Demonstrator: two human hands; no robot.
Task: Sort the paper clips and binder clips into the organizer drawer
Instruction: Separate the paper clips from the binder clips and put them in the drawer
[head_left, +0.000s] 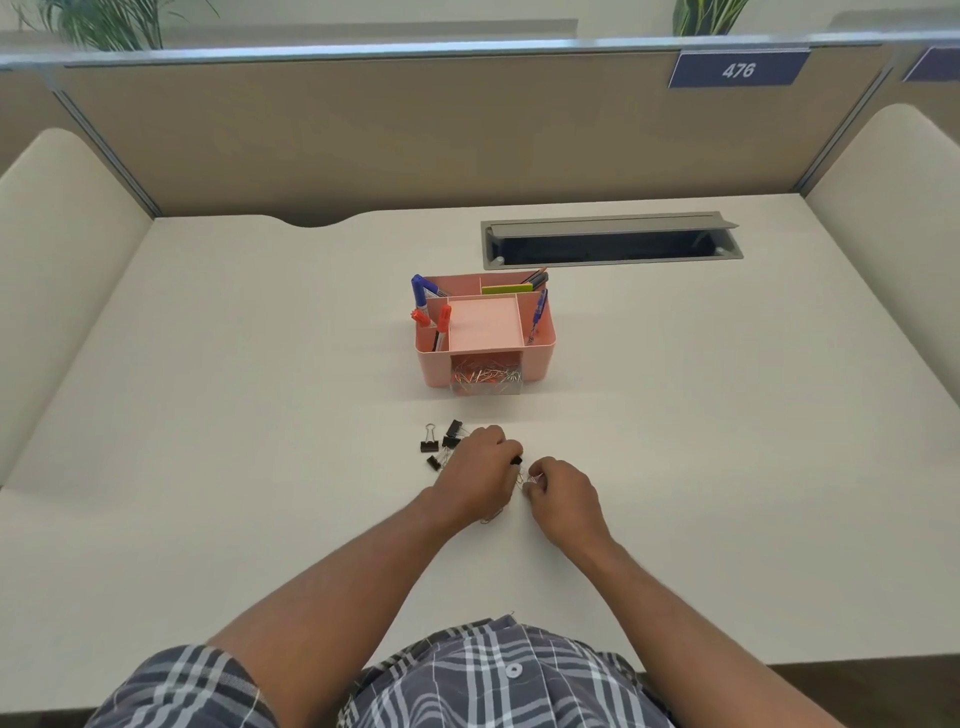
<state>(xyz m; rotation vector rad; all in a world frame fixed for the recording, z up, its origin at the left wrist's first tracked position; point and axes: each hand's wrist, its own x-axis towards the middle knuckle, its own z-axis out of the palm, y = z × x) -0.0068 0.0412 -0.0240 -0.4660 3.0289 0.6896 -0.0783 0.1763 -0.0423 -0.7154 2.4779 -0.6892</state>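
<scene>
Loose paper clips (525, 480) are being gathered on the white desk (260, 415) between two hands held close together. The right hand (563, 493) is being curled, its fingertips pinched on a few wire clips. The left hand (480, 470) is being curled too, something small and black showing at its fingertips, likely a binder clip; whether it is truly being gripped cannot be told. More black binder clips (441, 441) are lying at ten o'clock from the left hand, one standing slightly apart at the far left, and a stray wire clip (491, 517) is peeking out under the left wrist.

The pink desk organizer (540, 348) is standing at twelve o'clock from the hands, well apart from them, with its clear drawer (485, 382) pulled open and already holding a tangle of paper clips.

Risks are being judged as follows: interlocked wire clips may be dragged up in a chain and dropped on the way to the drawer; the clip under the wrist may be swept off or overlooked; binder clips may be mixed into the paper clip heap, since only one drawer is being seen; and the light organizer may be pushed back if the drawer is bumped.
</scene>
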